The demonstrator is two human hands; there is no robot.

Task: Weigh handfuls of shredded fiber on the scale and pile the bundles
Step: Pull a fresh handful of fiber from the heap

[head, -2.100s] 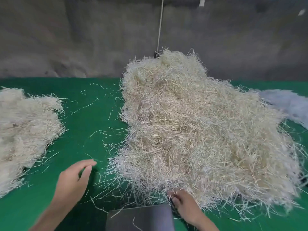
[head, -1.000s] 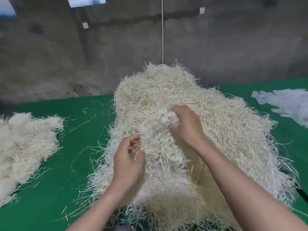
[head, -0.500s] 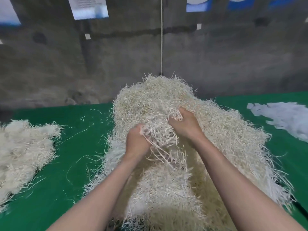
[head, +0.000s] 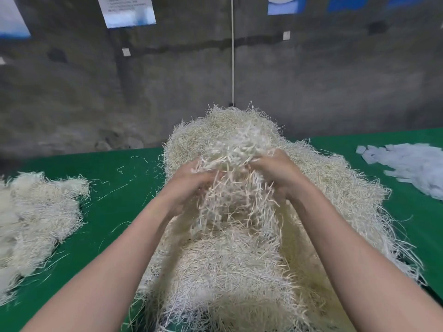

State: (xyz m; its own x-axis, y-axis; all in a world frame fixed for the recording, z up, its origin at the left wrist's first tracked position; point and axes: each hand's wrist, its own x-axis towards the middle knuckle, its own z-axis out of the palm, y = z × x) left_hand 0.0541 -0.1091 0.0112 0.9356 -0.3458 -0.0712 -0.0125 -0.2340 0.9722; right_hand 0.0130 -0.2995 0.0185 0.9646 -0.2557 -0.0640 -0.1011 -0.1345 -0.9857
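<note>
A big heap of pale shredded fiber [head: 335, 183] fills the middle of the green table [head: 124, 188]. Both my hands are raised over its near slope, holding one clump of fiber [head: 235, 159] between them. My left hand [head: 189, 185] grips the clump's left side, and my right hand [head: 278, 176] grips its right side. Strands hang down from the clump onto the heap. The scale is out of sight, hidden under the heap's near edge or below the frame.
A lower pile of fiber bundles [head: 31, 219] lies at the left edge of the table. White paper-like scraps [head: 407, 166] lie at the far right. Loose strands dot the green cloth. A grey concrete wall [head: 96, 92] stands behind the table.
My hands left the table's near edge, reached into the heap and gathered a clump, which they have now lifted higher. The view tilted up, so the scale dropped out of sight.
</note>
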